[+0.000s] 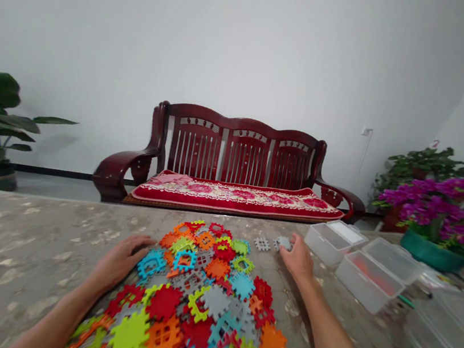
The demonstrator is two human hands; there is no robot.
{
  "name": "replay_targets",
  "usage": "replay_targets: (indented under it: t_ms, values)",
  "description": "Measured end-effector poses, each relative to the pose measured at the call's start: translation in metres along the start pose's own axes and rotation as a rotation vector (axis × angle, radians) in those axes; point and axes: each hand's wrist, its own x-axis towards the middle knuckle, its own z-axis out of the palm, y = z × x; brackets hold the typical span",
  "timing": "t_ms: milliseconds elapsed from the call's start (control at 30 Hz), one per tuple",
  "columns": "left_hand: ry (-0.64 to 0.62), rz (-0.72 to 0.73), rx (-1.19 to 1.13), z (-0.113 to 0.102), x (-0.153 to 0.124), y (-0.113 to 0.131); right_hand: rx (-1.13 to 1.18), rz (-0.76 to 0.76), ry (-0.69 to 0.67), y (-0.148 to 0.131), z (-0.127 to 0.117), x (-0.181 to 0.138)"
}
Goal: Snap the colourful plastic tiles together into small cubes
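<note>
Fingers of the right hand (298,258) close on a grey tile (283,242) at the far edge of the tile pile (197,296); sorting by colour seems in hand, and another grey tile (262,244) lies just left. The left hand (121,262) rests open on the pile's left edge. Clear boxes (369,274) stand right on the bench (8,258).

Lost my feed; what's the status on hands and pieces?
Left hand flat at pile edge. Right hand on grey piece. Clear boxes right.

A mottled stone table (10,246) bears toothed plastic tiles (197,301) (many colours) and clear boxes (369,274).
</note>
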Motion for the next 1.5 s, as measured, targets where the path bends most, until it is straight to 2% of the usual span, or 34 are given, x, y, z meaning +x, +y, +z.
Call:
replay_targets:
  t_ms: [200, 467, 667, 767, 900, 1000, 1100, 1200, 1367, 1500]
  values:
    - [-0.014, -0.013, 0.005, -0.001, 0.000, 0.003, -0.012, 0.036, -0.032, -0.004, 0.012, 0.007]
    - [-0.026, -0.027, 0.008, 0.000, -0.001, 0.001, -0.153, -0.001, -0.059, -0.007, 0.013, 0.004]
    - [-0.011, -0.022, -0.008, 0.001, -0.001, 0.002, -0.172, -0.028, -0.077, -0.005, 0.012, 0.003]
    - [-0.004, -0.020, -0.018, 0.002, -0.002, 0.004, -0.126, -0.057, -0.006, -0.005, 0.008, -0.002]
    - [0.001, -0.014, -0.024, 0.002, -0.003, 0.007, 0.075, -0.210, 0.055, -0.024, 0.003, -0.018]
    - [-0.003, -0.018, -0.015, 0.001, -0.003, 0.009, 0.261, -0.358, -0.074, -0.057, 0.001, -0.037]
    - [-0.016, -0.022, -0.007, 0.001, -0.003, 0.010, 0.403, -0.448, -0.322, -0.094, -0.006, -0.056]
    - [-0.010, -0.033, -0.010, 0.002, -0.003, 0.010, 0.467, -0.583, -0.535, -0.121, -0.023, -0.070]
    - [-0.011, -0.030, -0.007, 0.003, -0.003, 0.009, 0.366, -0.924, -0.768, -0.132, -0.059, -0.086]
    - [-0.001, -0.033, -0.017, 0.004, -0.003, 0.007, 0.238, -1.038, -0.816, -0.130, -0.065, -0.096]
